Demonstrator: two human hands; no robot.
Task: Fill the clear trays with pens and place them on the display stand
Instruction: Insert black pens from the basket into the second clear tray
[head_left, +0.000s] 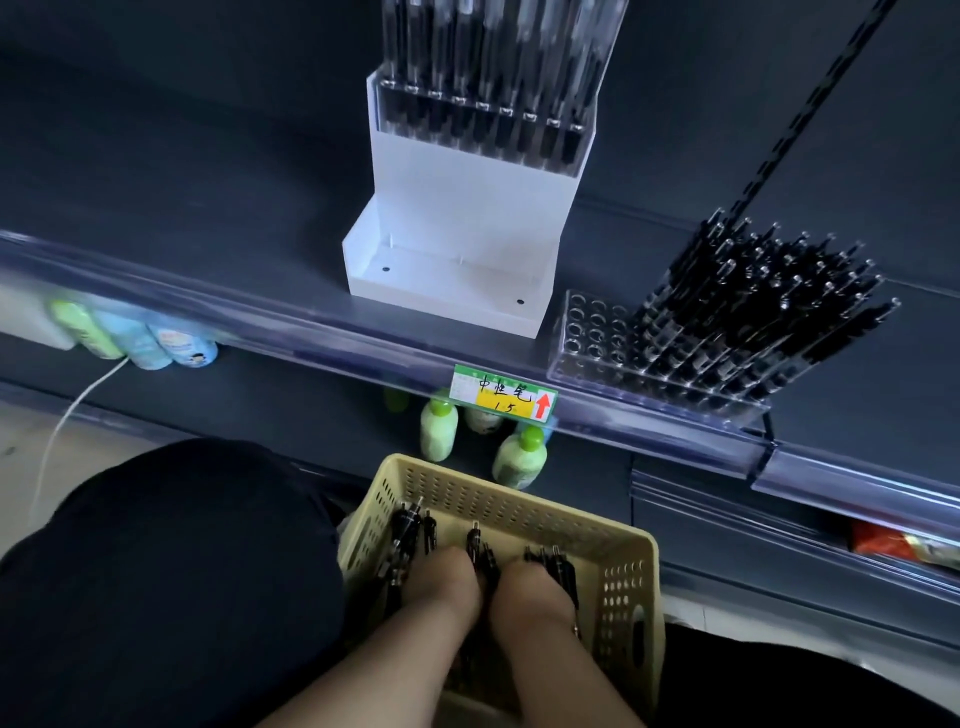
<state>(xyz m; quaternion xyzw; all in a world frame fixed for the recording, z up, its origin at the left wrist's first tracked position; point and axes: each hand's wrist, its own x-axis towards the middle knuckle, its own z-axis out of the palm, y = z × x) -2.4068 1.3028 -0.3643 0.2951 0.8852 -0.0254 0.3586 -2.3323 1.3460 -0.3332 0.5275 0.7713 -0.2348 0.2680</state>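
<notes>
Both my hands reach down into a yellow perforated basket that holds black pens. My left hand and my right hand lie side by side among the pens, fingers curled down and hidden; pen ends stick out past both. On the dark shelf stands a clear tray, its right part full of upright black pens, its left holes bare. A white display stand stands left of it, with a filled clear tray on its upper step and a bare lower step.
A price label hangs on the shelf's clear front rail. Green-capped bottles stand on the lower shelf behind the basket. More bottles lie at the left, beside a white cable. My dark-clothed knee fills the lower left.
</notes>
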